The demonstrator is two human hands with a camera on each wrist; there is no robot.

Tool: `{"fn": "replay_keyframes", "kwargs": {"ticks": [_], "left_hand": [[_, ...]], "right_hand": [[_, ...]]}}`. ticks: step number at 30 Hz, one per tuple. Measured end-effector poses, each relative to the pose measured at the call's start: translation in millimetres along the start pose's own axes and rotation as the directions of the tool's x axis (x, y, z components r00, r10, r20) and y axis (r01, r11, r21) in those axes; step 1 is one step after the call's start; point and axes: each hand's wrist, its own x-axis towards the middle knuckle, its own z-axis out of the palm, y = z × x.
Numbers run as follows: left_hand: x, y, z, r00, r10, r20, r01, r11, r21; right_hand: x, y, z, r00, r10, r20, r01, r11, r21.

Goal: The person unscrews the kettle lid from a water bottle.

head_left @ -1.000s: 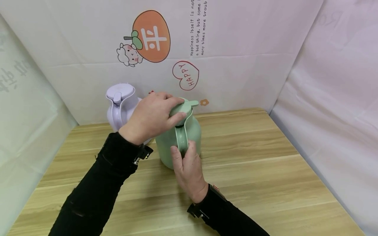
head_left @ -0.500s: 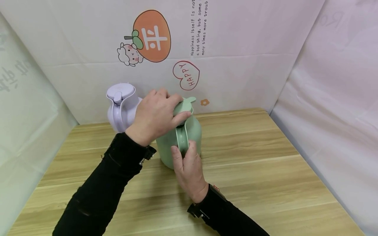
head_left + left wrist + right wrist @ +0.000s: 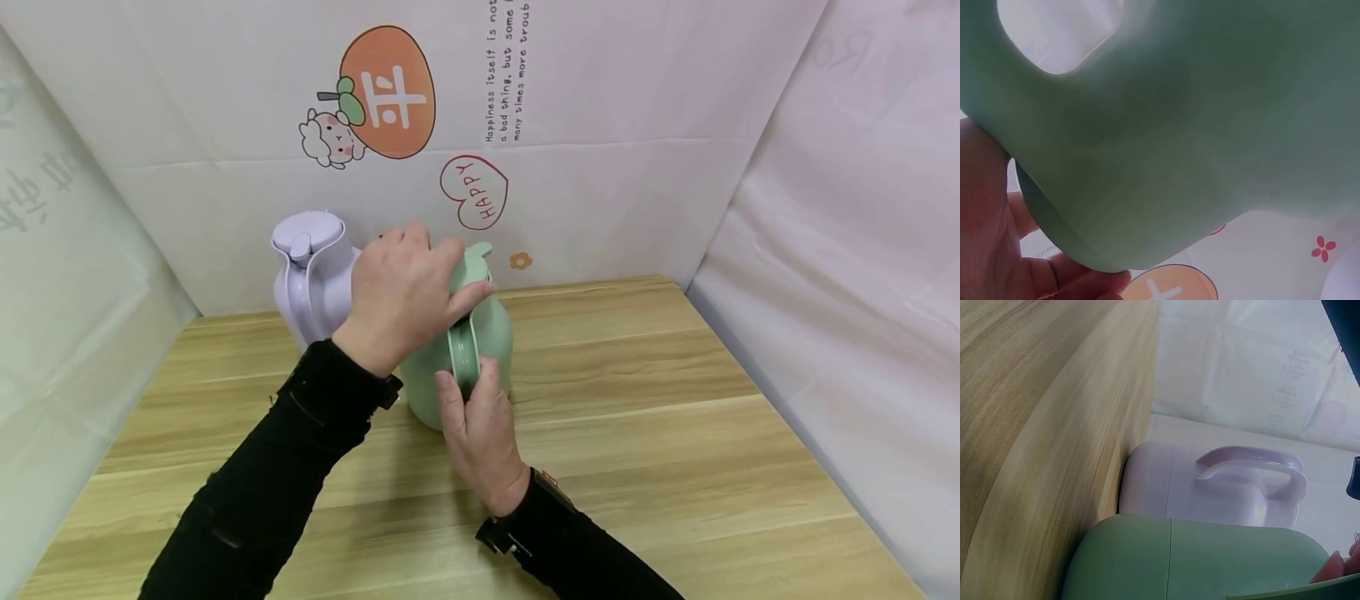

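Note:
A pale green thermos jug (image 3: pixel 497 337) stands upright on the wooden table in the head view. From the left, my left hand (image 3: pixel 401 292) grips its lid (image 3: pixel 472 267), thumb on the near side, the other fingers partly hidden behind it. The right hand (image 3: pixel 487 442) holds the jug's handle (image 3: pixel 465 350) low down, with the thumb on its left side. In the left wrist view the green jug (image 3: pixel 1147 144) fills most of the picture, and fingers (image 3: pixel 1041 275) curl at its top edge. Part of its body (image 3: pixel 1210 556) shows in the right wrist view.
Behind the left hand stands a lilac thermos jug (image 3: pixel 330 287) of like shape, close to the green one. The wooden table (image 3: pixel 637 417) ends at a white printed cloth (image 3: pixel 600 192) at the back. More white cloth (image 3: pixel 847 275) hangs at both sides.
The green lid has turned counterclockwise, its tab swinging from the right towards the back. My left hand has turned with it and shifted slightly right. The right hand stays on the handle.

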Motion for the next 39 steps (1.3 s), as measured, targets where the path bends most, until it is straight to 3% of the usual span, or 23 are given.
{"fn": "replay_keyframes", "kwargs": {"ticks": [3,11,14,16,19,23,26,33,39], "left_hand": [[-0.4,-1.5,-1.3,1.000,-0.011,0.025,0.011,1.000,-0.016],[-1.8,-9.7,-6.9,0.984,-0.040,0.173,0.060,0.992,-0.111],[-1.2,-15.8,-9.0,0.973,0.017,0.229,0.033,0.977,-0.213],[-0.1,-20.8,-10.1,0.963,0.090,0.253,-0.009,0.952,-0.306],[2.2,-27.3,-11.4,0.936,0.184,0.300,-0.050,0.913,-0.405],[4.2,-32.1,-12.6,0.903,0.217,0.370,-0.038,0.899,-0.435],[4.7,-33.4,-13.0,0.892,0.219,0.394,-0.036,0.906,-0.423],[5.5,-34.1,-14.9,0.891,0.228,0.393,-0.055,0.913,-0.403],[5.2,-33.2,-15.3,0.905,0.222,0.364,-0.072,0.921,-0.383]], "right_hand": [[0,0,0.0,1.000,-0.005,-0.001,0.005,1.000,0.000],[0,2,-0.1,1.000,-0.017,0.009,0.017,1.000,0.016],[0,2,0.1,1.000,-0.025,0.003,0.025,1.000,0.015],[0,2,0.2,1.000,-0.031,0.000,0.031,0.999,0.014],[0,2,0.5,0.999,-0.034,-0.004,0.034,0.999,0.015],[0,2,0.6,0.999,-0.034,-0.006,0.035,0.999,0.016],[0,2,0.5,0.999,-0.034,-0.008,0.034,0.999,0.017],[1,2,0.3,0.999,-0.034,-0.005,0.034,0.999,0.022],[1,3,0.3,1.000,-0.031,-0.002,0.031,0.999,0.027]]}}
